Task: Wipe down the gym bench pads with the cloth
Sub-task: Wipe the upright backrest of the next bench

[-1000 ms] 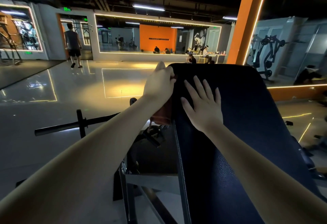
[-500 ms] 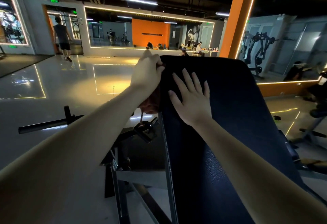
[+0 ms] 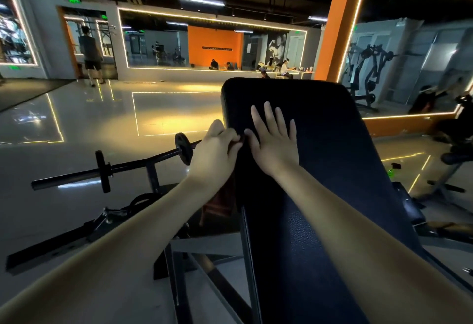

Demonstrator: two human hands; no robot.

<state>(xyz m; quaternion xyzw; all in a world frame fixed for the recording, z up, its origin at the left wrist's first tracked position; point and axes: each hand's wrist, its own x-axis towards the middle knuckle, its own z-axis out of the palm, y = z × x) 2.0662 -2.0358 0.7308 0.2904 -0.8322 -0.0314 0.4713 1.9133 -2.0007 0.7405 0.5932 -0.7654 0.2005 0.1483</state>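
Flanking pad (image 3: 332, 149), L: barbell (image 3: 133, 166), frame (image 3: 204, 245).

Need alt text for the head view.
A left hand grips a brownish cloth against the left edge of a dark, inclined bench pad; the right hand lies flat on the pad. A barbell sits to the left.

Hands: two of mine, left hand (image 3: 215, 149) and right hand (image 3: 273, 144)
Pads: one bench pad (image 3: 332, 144)
Cloths: one cloth (image 3: 220, 204)
Bars: one barbell (image 3: 133, 167)
Plates: two on that bar, outer plate (image 3: 103, 171) and inner plate (image 3: 183, 148)
People standing: one person (image 3: 90, 55); the seated ones are too small for me to count
Pillars: one orange pillar (image 3: 335, 29)
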